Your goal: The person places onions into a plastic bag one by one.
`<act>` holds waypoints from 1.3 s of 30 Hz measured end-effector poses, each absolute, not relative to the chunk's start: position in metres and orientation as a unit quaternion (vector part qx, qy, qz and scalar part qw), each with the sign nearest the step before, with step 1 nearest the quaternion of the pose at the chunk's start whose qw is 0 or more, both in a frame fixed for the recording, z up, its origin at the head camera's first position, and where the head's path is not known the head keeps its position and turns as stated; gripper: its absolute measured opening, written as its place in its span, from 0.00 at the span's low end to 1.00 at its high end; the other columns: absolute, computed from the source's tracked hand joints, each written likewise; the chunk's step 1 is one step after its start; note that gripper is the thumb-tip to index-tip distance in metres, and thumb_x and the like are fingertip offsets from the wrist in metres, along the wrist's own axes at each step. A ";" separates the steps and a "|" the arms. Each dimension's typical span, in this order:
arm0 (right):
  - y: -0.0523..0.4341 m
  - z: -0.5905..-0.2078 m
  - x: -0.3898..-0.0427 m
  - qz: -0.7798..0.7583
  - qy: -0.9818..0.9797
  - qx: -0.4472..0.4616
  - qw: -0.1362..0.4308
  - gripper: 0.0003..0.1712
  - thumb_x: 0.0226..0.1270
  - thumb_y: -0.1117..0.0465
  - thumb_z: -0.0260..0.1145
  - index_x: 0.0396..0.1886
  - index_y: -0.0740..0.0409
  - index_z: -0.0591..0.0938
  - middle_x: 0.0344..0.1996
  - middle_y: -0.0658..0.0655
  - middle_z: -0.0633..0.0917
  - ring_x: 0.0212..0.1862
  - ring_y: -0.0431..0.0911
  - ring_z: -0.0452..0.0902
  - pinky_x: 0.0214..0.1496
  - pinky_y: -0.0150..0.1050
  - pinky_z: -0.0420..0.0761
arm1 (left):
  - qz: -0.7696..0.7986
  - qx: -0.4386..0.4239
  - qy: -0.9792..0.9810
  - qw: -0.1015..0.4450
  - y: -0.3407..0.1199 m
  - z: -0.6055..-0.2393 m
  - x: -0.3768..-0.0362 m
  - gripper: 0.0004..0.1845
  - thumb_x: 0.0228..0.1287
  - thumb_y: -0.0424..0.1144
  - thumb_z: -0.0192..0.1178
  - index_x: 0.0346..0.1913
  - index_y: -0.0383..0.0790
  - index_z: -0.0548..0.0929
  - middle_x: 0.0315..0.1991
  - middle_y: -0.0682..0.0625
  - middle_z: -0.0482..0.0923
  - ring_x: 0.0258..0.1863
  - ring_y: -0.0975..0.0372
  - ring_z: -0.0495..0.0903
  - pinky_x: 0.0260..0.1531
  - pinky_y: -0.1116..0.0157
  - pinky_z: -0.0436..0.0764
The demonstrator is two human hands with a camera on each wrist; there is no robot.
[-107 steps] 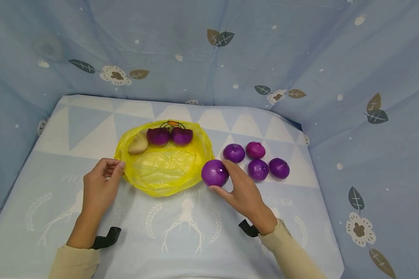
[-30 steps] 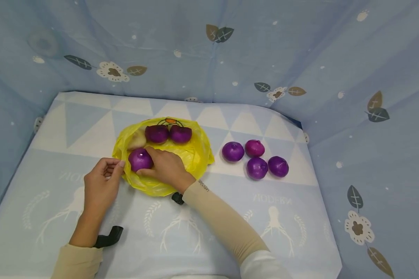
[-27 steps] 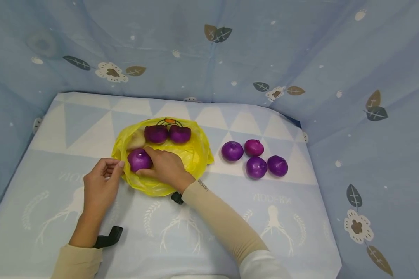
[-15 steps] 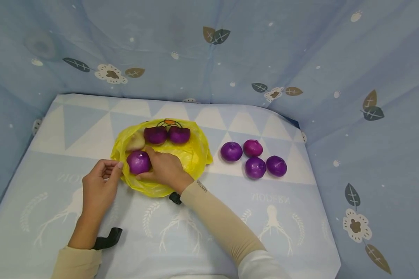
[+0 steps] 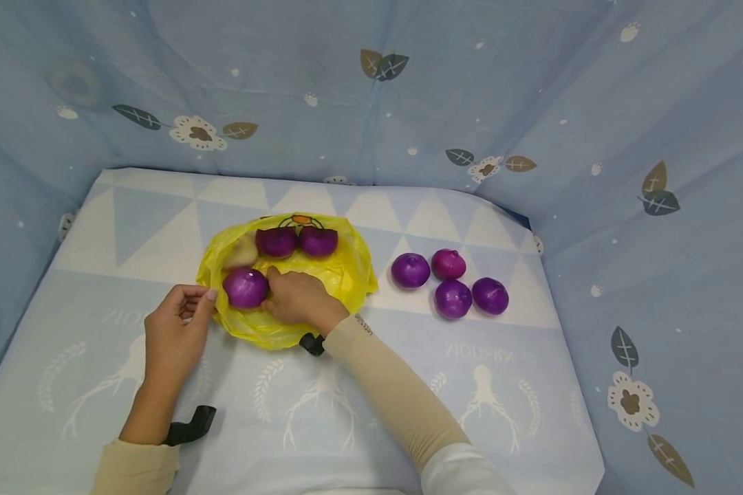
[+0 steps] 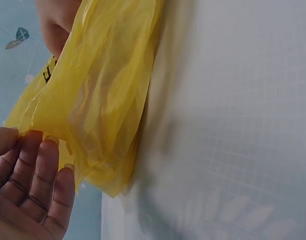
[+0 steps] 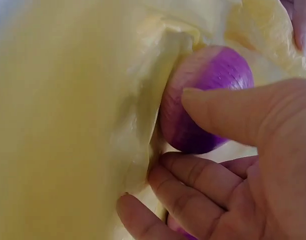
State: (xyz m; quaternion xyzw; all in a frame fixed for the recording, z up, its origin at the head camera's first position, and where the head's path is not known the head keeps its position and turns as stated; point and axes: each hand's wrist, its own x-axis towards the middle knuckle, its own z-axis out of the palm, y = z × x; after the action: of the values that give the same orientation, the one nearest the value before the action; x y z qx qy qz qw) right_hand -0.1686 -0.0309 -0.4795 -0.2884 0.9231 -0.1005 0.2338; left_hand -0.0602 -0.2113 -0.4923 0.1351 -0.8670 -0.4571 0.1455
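Left of centre, the left hand [image 5: 176, 333] pinches the yellow bag [image 5: 254, 331]; inside, the right hand [image 5: 300, 298], its grip loosely parted, sits against a purple onion [image 5: 245, 288]. Placing seems nearly done; next calls for clean withdrawal.

Seven purple onions [image 5: 245, 288], one pale vegetable [image 5: 241, 252], one yellow bag [image 5: 266, 335]

Yellow bag [image 6: 110, 90], one; rim pinched by left hand [image 6: 30, 195].
I log a second hand [image 6: 60, 20] partly behind it, pale cloth [image 6: 233, 100] alongside.
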 end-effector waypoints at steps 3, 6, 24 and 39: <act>-0.034 -0.478 -0.167 -0.087 0.925 -0.282 0.238 0.29 0.79 0.43 0.62 0.68 0.55 0.72 0.42 0.49 0.85 0.47 0.43 0.82 0.44 0.40 0.81 | -0.458 0.130 -0.866 0.152 -0.212 -0.492 -0.060 0.13 0.78 0.41 0.62 0.50 0.32 0.82 0.39 0.42 0.86 0.34 0.68 0.77 0.34 0.79 0.73; -0.035 -0.477 -0.166 -0.082 0.925 -0.283 0.238 0.33 0.79 0.42 0.62 0.72 0.56 0.70 0.44 0.49 0.86 0.48 0.43 0.83 0.45 0.41 0.82 | -0.457 0.126 -0.867 0.156 -0.212 -0.492 -0.059 0.13 0.78 0.41 0.62 0.51 0.32 0.82 0.39 0.43 0.86 0.34 0.69 0.77 0.34 0.79 0.72; -0.021 -0.486 -0.166 -0.129 0.910 -0.322 0.225 0.42 0.74 0.41 0.68 0.74 0.60 0.67 0.43 0.49 0.84 0.42 0.39 0.81 0.49 0.34 0.81 | -0.449 0.150 -0.868 0.149 -0.211 -0.492 -0.058 0.15 0.78 0.43 0.62 0.53 0.32 0.82 0.42 0.43 0.85 0.36 0.65 0.76 0.36 0.80 0.72; 0.002 -0.459 -0.148 -0.165 0.923 -0.306 0.163 0.47 0.73 0.37 0.67 0.80 0.58 0.65 0.67 0.53 0.81 0.59 0.46 0.83 0.61 0.42 0.81 | -0.454 0.146 -0.864 0.160 -0.213 -0.494 -0.058 0.14 0.77 0.41 0.63 0.51 0.31 0.82 0.41 0.42 0.85 0.34 0.67 0.76 0.35 0.80 0.72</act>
State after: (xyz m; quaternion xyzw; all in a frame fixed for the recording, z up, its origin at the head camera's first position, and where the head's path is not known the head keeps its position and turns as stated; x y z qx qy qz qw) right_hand -0.1481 0.0020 -0.4586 -0.3059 0.9233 -0.1654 0.1633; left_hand -0.0583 -0.2126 -0.4944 0.1455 -0.8642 -0.4541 0.1605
